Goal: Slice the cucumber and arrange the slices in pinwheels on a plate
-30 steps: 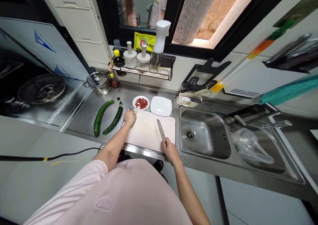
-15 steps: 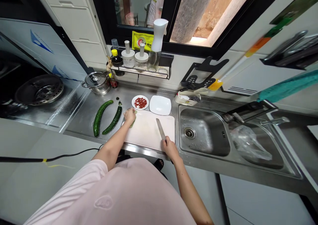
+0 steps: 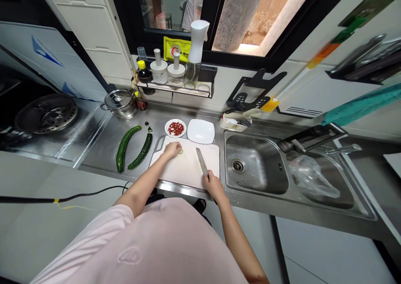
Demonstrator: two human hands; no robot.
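Note:
My left hand (image 3: 172, 150) is closed over the left part of the white cutting board (image 3: 191, 167). A thin, green-rimmed cucumber slice (image 3: 181, 151) shows at its fingertips; the palm hides whatever else is there. My right hand (image 3: 214, 185) grips a kitchen knife (image 3: 201, 162) by its handle at the board's right side, the blade pointing away from me. Beyond the board are a plate of chopped red pieces (image 3: 175, 128) and a bare white square dish (image 3: 201, 131). Two whole-looking cucumbers, one smooth (image 3: 126, 148) and one darker (image 3: 140, 151), lie left of the board.
Small dark green end pieces (image 3: 150, 129) lie behind the cucumbers. A lidded steel pot (image 3: 120, 104) stands at the back left, near a black pan (image 3: 46, 112). The sink (image 3: 255, 163) adjoins the board's right. Above the counter hangs a condiment rack (image 3: 178, 88).
My left hand has moved right along the board from its left edge, and the cucumber slices that lay under it there have left that spot. My right hand and the knife stay put.

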